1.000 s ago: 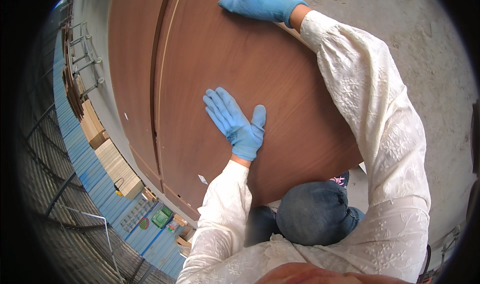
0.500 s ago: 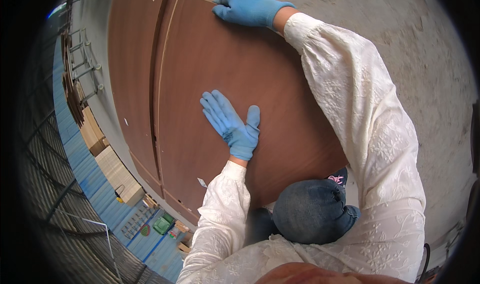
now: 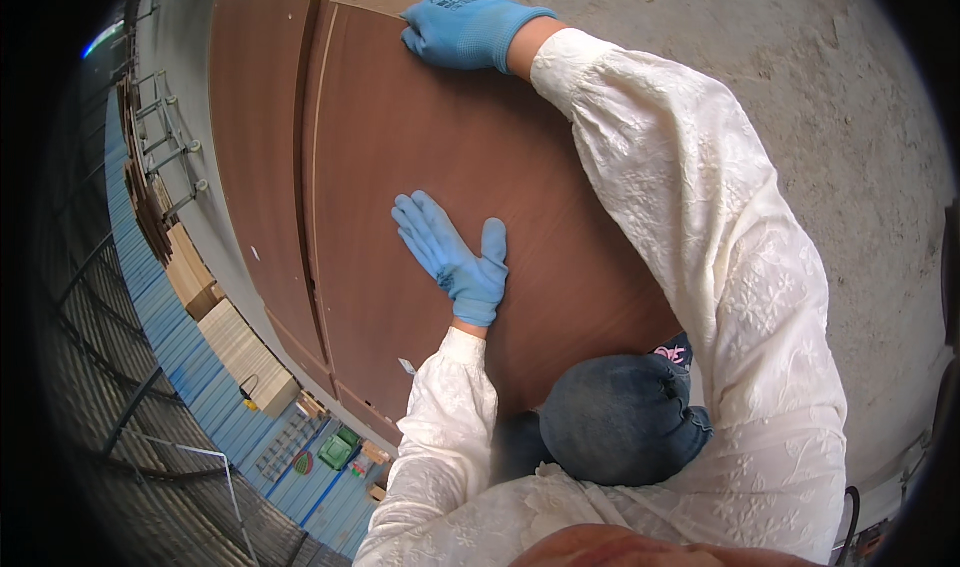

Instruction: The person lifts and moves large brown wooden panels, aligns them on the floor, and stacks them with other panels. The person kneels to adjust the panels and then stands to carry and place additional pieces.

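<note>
A large reddish-brown wooden cabinet panel (image 3: 400,127) stretches in front of me, with a long dark gap and a pale edge strip along its left part. My left hand (image 3: 455,262), in a blue glove, lies flat on its face with the fingers out and the thumb apart. At the far edge my right hand (image 3: 470,29), also gloved in blue, is bent over the panel's rim; its fingers curl round the edge and their tips are partly hidden. A small white tag (image 3: 407,366) hangs near my left sleeve.
My bent knee in jeans (image 3: 620,422) is close to the panel's near edge. Bare concrete floor (image 3: 830,137) extends to the right. Off to the left are a metal rack with wheels (image 3: 168,147), stacked pale boards (image 3: 245,352) and a green container (image 3: 338,449).
My right hand has shifted left along the far edge, and slightly nearer. My left hand stays flat on the panel, a little further left and nearer in the picture.
</note>
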{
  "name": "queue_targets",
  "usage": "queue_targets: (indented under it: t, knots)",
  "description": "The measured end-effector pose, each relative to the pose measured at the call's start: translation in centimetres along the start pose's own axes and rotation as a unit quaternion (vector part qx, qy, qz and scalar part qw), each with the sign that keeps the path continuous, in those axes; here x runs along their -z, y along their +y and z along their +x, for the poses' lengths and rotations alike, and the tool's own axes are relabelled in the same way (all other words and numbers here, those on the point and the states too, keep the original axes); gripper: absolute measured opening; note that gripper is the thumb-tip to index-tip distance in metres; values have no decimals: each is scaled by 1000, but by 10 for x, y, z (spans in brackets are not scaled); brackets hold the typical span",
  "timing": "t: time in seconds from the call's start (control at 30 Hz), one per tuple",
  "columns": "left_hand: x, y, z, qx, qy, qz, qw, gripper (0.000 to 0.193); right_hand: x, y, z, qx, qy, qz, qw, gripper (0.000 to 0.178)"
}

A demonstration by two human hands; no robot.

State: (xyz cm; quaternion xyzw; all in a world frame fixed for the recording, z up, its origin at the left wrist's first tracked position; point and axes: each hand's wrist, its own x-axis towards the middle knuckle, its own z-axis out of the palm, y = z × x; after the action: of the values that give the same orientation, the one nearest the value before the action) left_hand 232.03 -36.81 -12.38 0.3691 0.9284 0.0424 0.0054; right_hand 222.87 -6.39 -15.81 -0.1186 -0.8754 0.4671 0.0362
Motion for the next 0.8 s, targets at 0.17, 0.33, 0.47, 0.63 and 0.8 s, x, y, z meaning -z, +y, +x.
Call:
queue_targets:
  t: [0.17,0.33,0.47,0.63,0.8]
  knots:
    - [0,1,1,-5,15,1,1000,94,3,-6,-4,5,13,5,1000,45]
    - [-5,-3,-2,-9,20,9,1000,91,36,17,-32,-15,-7,78,997,52]
    - [-12,-12,-4,-28,35,15,999,87,93,70,-125,-2,143,105,984,54]
    - [-15,-12,0,-56,83,15,995,81,98,114,-296,-128,323,187,919,43]
    - [-2,40,8,-135,124,-73,980,68,29,80,-426,-221,376,273,857,41]
